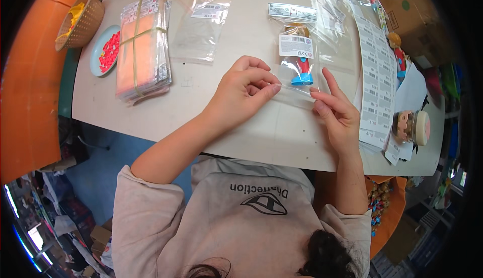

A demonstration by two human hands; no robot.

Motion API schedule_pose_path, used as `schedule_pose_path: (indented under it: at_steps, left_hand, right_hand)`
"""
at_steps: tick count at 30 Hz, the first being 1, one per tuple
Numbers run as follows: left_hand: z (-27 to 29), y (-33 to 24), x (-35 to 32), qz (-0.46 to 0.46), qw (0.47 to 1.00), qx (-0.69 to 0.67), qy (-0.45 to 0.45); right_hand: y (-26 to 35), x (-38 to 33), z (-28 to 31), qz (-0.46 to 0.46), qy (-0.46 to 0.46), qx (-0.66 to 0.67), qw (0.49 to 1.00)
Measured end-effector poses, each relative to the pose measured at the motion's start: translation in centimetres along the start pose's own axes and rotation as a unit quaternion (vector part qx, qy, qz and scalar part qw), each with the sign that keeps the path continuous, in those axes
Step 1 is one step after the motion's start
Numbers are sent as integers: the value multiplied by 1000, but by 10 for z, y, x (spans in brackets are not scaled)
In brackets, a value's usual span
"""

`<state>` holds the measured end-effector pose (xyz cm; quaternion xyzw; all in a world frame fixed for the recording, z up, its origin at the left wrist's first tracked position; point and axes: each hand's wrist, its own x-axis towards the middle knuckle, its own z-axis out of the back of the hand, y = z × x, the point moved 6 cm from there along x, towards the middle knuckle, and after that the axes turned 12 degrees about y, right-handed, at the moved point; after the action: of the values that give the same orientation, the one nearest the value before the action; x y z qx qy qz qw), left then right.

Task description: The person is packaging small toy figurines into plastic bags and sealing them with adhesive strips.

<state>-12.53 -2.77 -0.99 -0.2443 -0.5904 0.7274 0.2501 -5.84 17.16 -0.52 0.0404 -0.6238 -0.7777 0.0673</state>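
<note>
Progress, left to right:
- Basket (90, 24), dish (94, 61) of red pieces (109, 52): beside the work, apart from both hands.
- Stack (141, 51) of flat packets, tied with a band: apparently stock, unopened.
- Loose sleeves (204, 36): clear, flat, no toy in them.
- Left hand (241, 89): thumb and forefinger pinching the near left edge of the bag (283, 69).
- Toy (302, 69), red with blue base: inside the bag, lying on the table between and beyond the hands. Label (296, 46) on the bag. Filling and labelling look done; the near end seems to remain. Whether it is sealed cannot be told.
- Right hand (342, 114): thumb and finger gripping the near right edge, other fingers spread.
- Sheets (377, 76): many labels left.

Edges and room, left to right:
- Table (193, 84): bare strip between stack and left hand; bare patch below the bag, reaching the near edge, just before the shirt (241, 202).
- Right side: tight; sheets, then jar (411, 127) near the rim.
- Carton (415, 11): bounds the far right corner.
</note>
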Motion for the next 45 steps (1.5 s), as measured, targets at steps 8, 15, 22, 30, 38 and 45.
schedule_pose_path:
  at_steps: [8, 15, 22, 30, 38, 45]
  left_hand:
    - [-8, -9, 0, -31, 998, -28, 46]
    - [-7, -1, 4, -46, 997, -49, 26]
    - [-8, -8, 3, -38, 998, -39, 42]
    - [-6, 1, 7, -51, 998, -30, 23]
    - [-5, 1, 6, -49, 999, -13, 21]
    - [-5, 5, 9, -52, 998, -23, 13]
  right_hand:
    - [-6, -1, -2, -33, 20, 43, 998]
    - [-8, -1, -4, -32, 29, 48, 998]
    - [-12, -1, -3, -43, 29, 51, 997]
    - [-13, -1, -2, -36, 30, 51, 998]
    - [-15, 0, -5, -40, 30, 63, 997]
    - [-15, 1, -6, -39, 29, 64, 997]
